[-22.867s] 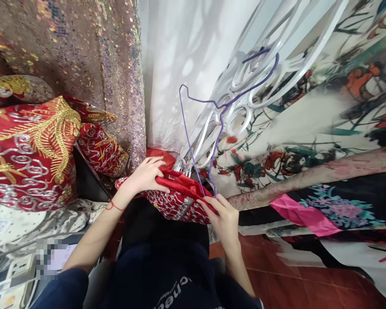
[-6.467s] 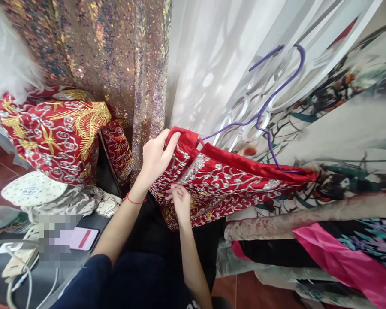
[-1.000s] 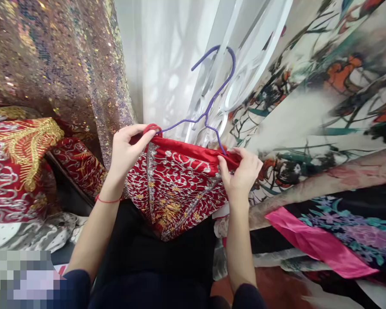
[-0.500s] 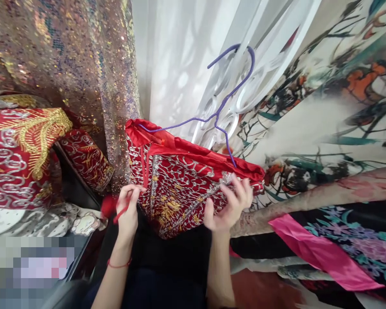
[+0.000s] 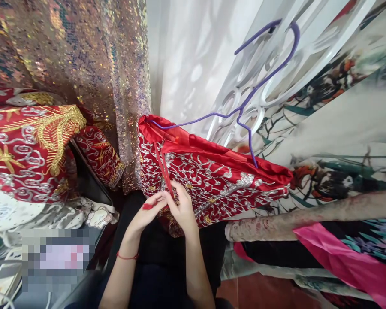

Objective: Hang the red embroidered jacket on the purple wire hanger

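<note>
A red skirt [image 5: 218, 176] with silver and gold embroidery and a satin waistband lies across my lap. Its waist holds a purple wire hanger [image 5: 218, 114], whose hook points up and to the right. From the left of the waistband hangs a narrow red drawstring [image 5: 164, 165]. Both hands meet at the lower part of this cord. My left hand [image 5: 151, 210] is closed on it, with a bit of red showing by the palm. Beside it, my right hand [image 5: 182, 206] pinches the cord between thumb and fingers. The fingertips partly hide each other.
Another red embroidered garment [image 5: 25, 150] is heaped at the left, above a dotted white cloth [image 5: 9, 210]. A sequined cloth [image 5: 83, 64] hangs behind. To the right stand a white openwork frame [image 5: 238, 98], a floral-printed fabric [image 5: 357, 141] and several fabric rolls [image 5: 276, 214].
My right hand has come off the right part of the skirt and moved left to the drawstring, joining my left hand. The view has shifted slightly, and the hanger appears farther right.
</note>
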A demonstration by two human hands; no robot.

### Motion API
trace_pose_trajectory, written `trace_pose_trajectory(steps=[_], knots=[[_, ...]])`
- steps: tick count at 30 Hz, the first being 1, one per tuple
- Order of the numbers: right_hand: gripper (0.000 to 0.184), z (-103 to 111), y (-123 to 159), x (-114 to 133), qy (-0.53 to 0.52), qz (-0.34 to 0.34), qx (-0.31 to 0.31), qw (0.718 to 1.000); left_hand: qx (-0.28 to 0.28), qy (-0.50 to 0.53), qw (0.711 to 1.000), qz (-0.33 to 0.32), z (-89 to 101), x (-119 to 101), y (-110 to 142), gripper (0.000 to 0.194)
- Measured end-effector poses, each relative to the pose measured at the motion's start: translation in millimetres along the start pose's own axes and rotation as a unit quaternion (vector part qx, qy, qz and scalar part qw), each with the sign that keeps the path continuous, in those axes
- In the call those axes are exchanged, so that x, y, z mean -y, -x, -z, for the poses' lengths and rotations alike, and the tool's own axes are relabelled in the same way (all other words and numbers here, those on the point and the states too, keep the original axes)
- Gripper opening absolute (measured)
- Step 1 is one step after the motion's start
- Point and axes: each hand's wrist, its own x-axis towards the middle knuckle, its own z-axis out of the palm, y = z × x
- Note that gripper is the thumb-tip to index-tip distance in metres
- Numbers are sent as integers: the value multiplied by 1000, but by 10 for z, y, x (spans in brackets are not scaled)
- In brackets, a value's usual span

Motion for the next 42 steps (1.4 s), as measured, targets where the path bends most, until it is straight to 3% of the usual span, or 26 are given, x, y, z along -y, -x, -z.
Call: trace_pose_trajectory(steps=[2, 4, 12, 16, 19, 24, 27, 30, 34, 37, 42], knots=[[16, -22, 35, -27, -40, -28, -11, 999, 45, 18, 998, 39, 10, 52, -4, 35], [11, -46, 84, -28, -88, -60, -26, 994, 49, 28, 997, 58, 19, 81, -7, 39], [10, -121, 227, -2, -192, -76, -89, 974, -55, 6, 998, 30, 43, -38, 21, 36], [13, -99, 235, -3, -260, -28, -48, 964, -96, -11, 995, -30, 67, -110, 53, 35], [12, -74, 217, 7, -221, 7, 4, 975, -108, 0, 991, -83, 58, -151, 93, 34], [14, -102, 198, 55, -123, -24, 32, 992, -91, -10, 988, -121, 1, -168, 135, 24], [9, -141, 223, 51, -100, -41, 8, 994, -139, -29, 981, -131, -6, -158, 122, 31], [16, -157, 257, -13, -150, -85, -47, 984, -194, -18, 973, -125, 33, -138, 95, 41], [20, -119, 278, -158, -154, -126, -83, 976, -260, 73, 958, -100, 108, -77, 40, 52], [20, -67, 284, -263, -127, -132, -79, 980, -290, 160, 937, -111, 148, -18, -20, 46], [24, 18, 283, -360, -121, -141, -111, 976, -356, 178, 913, -94, 217, 44, -88, 41]])
